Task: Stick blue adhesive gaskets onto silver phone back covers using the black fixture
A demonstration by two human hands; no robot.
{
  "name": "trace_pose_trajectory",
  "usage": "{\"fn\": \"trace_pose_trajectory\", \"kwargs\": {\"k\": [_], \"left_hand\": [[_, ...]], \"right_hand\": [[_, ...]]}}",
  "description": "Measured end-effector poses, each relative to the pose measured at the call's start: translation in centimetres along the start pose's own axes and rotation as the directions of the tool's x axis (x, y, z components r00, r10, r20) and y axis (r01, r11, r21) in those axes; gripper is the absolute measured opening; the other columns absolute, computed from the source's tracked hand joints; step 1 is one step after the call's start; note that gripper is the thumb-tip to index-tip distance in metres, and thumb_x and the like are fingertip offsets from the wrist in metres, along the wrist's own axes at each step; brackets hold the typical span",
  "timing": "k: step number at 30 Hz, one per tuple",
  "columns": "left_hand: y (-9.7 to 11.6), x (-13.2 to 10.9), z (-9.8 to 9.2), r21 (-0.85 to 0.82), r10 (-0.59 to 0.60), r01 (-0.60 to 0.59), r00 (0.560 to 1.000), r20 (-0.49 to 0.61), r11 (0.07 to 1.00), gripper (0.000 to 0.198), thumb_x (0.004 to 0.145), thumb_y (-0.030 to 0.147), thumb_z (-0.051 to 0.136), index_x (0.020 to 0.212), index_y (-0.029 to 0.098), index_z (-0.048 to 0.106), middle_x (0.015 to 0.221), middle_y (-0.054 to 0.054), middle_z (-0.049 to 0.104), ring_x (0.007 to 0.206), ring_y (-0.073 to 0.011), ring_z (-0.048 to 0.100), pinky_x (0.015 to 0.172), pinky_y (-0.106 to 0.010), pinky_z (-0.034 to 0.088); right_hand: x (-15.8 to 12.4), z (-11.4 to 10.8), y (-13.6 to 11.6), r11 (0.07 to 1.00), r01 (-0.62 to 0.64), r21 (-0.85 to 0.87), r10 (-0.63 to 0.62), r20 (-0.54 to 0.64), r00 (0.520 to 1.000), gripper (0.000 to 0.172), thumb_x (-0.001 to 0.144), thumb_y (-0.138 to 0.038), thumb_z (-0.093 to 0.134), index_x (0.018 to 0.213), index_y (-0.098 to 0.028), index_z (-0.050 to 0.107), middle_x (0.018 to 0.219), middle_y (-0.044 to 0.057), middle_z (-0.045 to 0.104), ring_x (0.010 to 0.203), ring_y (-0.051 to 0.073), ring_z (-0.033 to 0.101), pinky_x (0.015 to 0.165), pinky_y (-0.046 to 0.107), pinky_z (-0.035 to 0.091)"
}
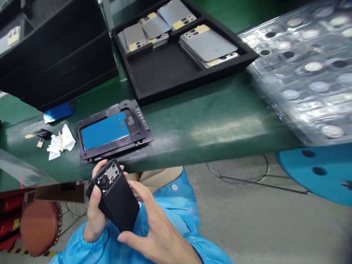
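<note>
Close to my body, a thick black phone-shaped block (122, 201) is tilted, with a silver camera section at its upper end. My left hand (96, 212) grips that upper end, its thumb on the near side and fingertips showing behind the top. Along the other side, my right hand (158, 223) clasps the block between the thumb at the bottom corner and the fingers at the far edge. Just beyond the hands, a black fixture frame (110, 132) lies on the green bench, holding a blue-filmed panel (104, 130).
A black tray (165, 77) holds stacks of grey phone back covers (209, 44). Clear plastic blister trays (308, 73) are piled at right, black trays (60, 55) at left. White tissue (62, 141) and a blue piece (59, 112) lie on the bench (220, 124). Stools (41, 227) stand below.
</note>
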State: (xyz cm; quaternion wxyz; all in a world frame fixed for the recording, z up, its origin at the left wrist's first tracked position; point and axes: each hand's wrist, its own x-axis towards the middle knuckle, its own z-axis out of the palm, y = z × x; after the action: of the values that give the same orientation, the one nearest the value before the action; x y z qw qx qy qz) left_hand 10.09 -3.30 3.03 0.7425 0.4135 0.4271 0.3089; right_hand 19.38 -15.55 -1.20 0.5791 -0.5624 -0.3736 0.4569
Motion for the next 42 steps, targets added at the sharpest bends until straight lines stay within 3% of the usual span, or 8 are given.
{"fn": "trace_pose_trajectory", "kwargs": {"k": [7,10,15,21,27,31,34,42], "left_hand": [[-0.6,-0.9,-0.2,0.059,0.072,-0.074,0.997,0.03,0.996,0.059,0.09,0.062,0.062,0.139,0.029,0.056,0.128,-0.01,0.072,0.113,-0.0316,0.071,0.094,-0.044,0.06],[-1.0,-1.0,-0.5,0.081,0.113,-0.117,0.992,0.057,0.99,0.063,0.087,0.062,0.066,0.139,0.028,0.055,0.131,-0.011,0.07,0.118,-0.0335,0.069,0.1,-0.046,0.057],[-1.2,-1.1,-1.0,0.076,0.103,-0.11,0.991,0.086,0.991,0.064,0.088,0.064,0.064,0.14,0.027,0.054,0.132,-0.013,0.069,0.119,-0.0339,0.068,0.102,-0.046,0.056],[0.5,-0.7,-1.4,-0.13,-0.097,0.103,0.994,0.051,0.986,0.056,0.094,0.062,0.055,0.137,0.026,0.059,0.122,-0.011,0.076,0.112,-0.0323,0.072,0.097,-0.048,0.058],[1.6,0.6,-2.5,-0.291,-0.344,0.437,0.883,0.32,0.851,0.061,0.088,0.071,0.057,0.118,0.021,0.072,0.101,-0.011,0.077,0.077,-0.022,0.074,0.065,-0.031,0.06],[0.7,1.6,-3.4,-0.351,-0.419,0.58,0.796,0.437,0.735,0.059,0.08,0.072,0.07,0.121,0.03,0.07,0.096,-0.006,0.073,0.077,-0.0171,0.07,0.061,-0.025,0.055],[0.2,2.0,-4.2,-0.416,-0.431,0.663,0.734,0.524,0.623,0.059,0.079,0.07,0.072,0.124,0.032,0.068,0.099,-0.005,0.072,0.078,-0.0144,0.067,0.063,-0.023,0.053],[0.2,2.8,-5.5,-0.499,-0.455,0.748,0.663,0.595,0.438,0.064,0.091,0.06,0.062,0.146,0.03,0.049,0.103,-0.007,0.07,0.084,-0.0178,0.068,0.066,-0.026,0.051]], "right_hand": [[-0.1,0.5,0.7,0.991,-0.134,0.028,0.134,-0.003,0.991,0.088,0.087,-0.038,0.077,0.158,-0.026,0.026,0.156,0.018,0.049,0.142,0.036,0.052,0.116,0.062,0.045],[-0.5,0.7,0.8,0.992,-0.127,0.026,0.127,0.016,0.992,0.1,0.079,-0.04,0.085,0.16,-0.027,0.027,0.159,0.019,0.046,0.145,0.038,0.049,0.119,0.062,0.043],[-0.5,1.0,0.4,0.998,-0.058,0.031,0.059,-0.034,0.998,0.088,0.083,-0.027,0.078,0.158,-0.029,0.032,0.16,0.015,0.047,0.146,0.035,0.048,0.121,0.058,0.041],[-1.3,-1.0,0.0,0.922,-0.149,0.356,0.126,0.088,0.988,0.081,0.084,-0.042,0.08,0.153,-0.032,0.039,0.154,0.015,0.054,0.143,0.034,0.053,0.112,0.053,0.051],[-3.5,-2.7,1.0,0.78,-0.037,0.625,0.034,0.017,0.999,0.077,0.078,-0.065,0.077,0.143,-0.029,0.054,0.147,0.018,0.058,0.118,0.037,0.068,0.091,0.048,0.061],[-3.8,-2.2,1.2,0.73,-0.086,0.678,0.049,0.074,0.996,0.088,0.07,-0.075,0.077,0.144,-0.031,0.055,0.142,0.016,0.061,0.109,0.035,0.071,0.094,0.048,0.06],[-3.6,-1.5,1.5,0.684,-0.051,0.728,0.076,-0.002,0.997,0.089,0.069,-0.076,0.078,0.142,-0.03,0.058,0.139,0.017,0.062,0.106,0.035,0.071,0.091,0.047,0.061],[-3.6,-0.6,2.9,0.773,0.002,0.634,0.103,-0.129,0.986,0.082,0.072,-0.065,0.084,0.139,-0.025,0.061,0.144,0.019,0.061,0.12,0.04,0.066,0.095,0.048,0.059]]}}
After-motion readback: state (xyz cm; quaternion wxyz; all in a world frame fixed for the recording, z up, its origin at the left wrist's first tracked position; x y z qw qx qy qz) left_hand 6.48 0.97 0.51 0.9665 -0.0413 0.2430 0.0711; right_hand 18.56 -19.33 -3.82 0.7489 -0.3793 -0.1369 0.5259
